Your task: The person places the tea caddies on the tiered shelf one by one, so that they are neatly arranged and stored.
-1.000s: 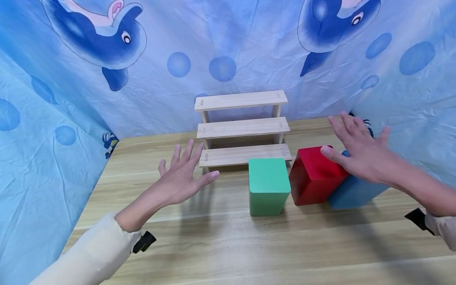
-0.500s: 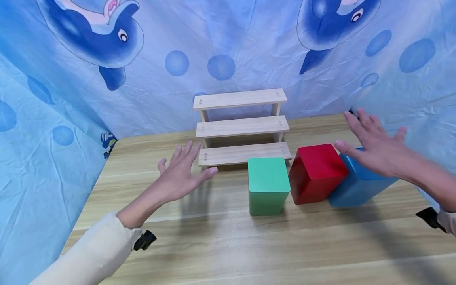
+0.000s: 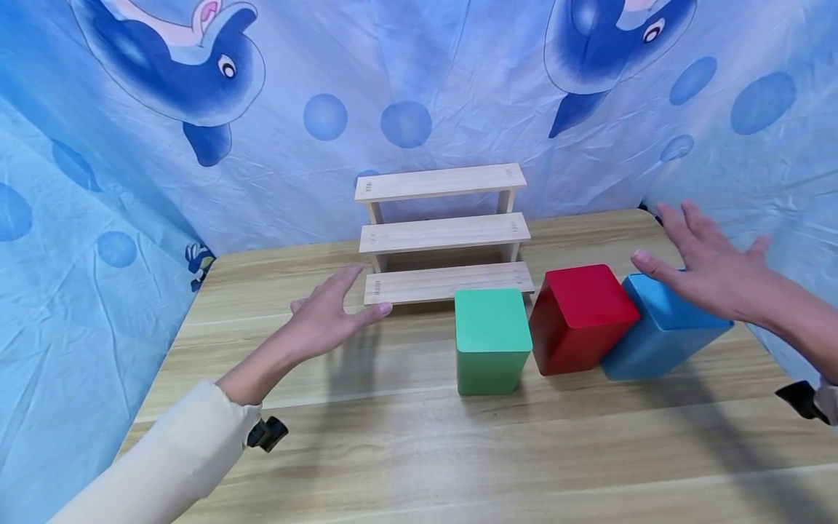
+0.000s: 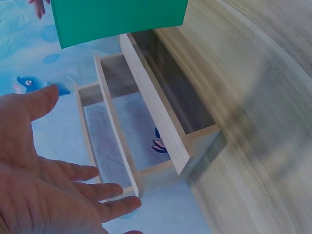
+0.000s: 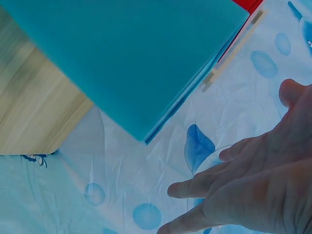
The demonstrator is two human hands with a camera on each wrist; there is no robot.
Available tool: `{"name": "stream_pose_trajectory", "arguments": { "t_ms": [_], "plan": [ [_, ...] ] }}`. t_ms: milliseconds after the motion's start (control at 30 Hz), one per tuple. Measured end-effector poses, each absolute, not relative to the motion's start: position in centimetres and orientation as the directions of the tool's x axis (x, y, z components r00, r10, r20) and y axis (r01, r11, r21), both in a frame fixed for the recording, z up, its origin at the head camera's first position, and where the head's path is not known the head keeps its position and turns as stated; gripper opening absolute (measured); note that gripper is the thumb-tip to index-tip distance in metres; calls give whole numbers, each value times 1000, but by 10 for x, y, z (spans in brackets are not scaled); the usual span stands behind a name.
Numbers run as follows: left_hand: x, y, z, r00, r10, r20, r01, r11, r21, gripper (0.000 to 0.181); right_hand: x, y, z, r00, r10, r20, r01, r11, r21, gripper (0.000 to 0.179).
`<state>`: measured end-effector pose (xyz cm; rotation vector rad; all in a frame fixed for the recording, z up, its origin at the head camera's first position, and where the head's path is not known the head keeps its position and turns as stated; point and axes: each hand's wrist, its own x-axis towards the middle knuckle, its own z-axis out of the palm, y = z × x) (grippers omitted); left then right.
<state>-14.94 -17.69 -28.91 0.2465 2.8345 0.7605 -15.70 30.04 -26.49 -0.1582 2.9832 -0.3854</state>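
My left hand (image 3: 321, 320) hovers over the table left of a green block (image 3: 493, 342), fingers extended and thumb spread, holding nothing. Fingers spread, my right hand (image 3: 713, 273) is raised by the upper right of a blue block (image 3: 664, 331) and holds nothing. Between the green and blue blocks stands a red block (image 3: 583, 320), its right side close against the blue one. In the right wrist view the blue block (image 5: 131, 58) is beyond the fingertips, apart from them. The left wrist view has the green block (image 4: 119, 19) at its top.
A three-tier wooden step shelf (image 3: 445, 236) stands at the back of the wood-grain table (image 3: 406, 451), just behind the green block. Blue dolphin-print cloth (image 3: 419, 65) hangs behind the table and along both sides.
My right hand has moved right, away from above the red block, uncovering more of the blue one. My left hand has turned slightly, its fingers now closer together. The blocks stay put.
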Motion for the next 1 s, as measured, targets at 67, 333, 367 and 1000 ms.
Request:
{"name": "stream_pose_trajectory", "arguments": {
  "t_ms": [67, 333, 367, 1000],
  "plan": [
    [-151, -178, -290, -967, 206, -151, 101, 852, 514, 94, -157, 301, -266, -990, -98, -100, -71, 965, -251, 91],
    [-159, -182, -297, -972, 173, -160, 65, 850, 524, 94, -162, 309, -272, -999, -20, -37, -12, 976, -217, 93],
    [-160, -182, -297, -972, 170, -164, 60, 848, 527, 94, -163, 311, -273, -999, -15, -39, -6, 976, -217, 93],
    [-186, -190, -307, -961, 141, -237, -60, 732, 678, 97, -167, 334, -270, -972, -96, -216, 5, 905, -426, 104]
  ]
}}
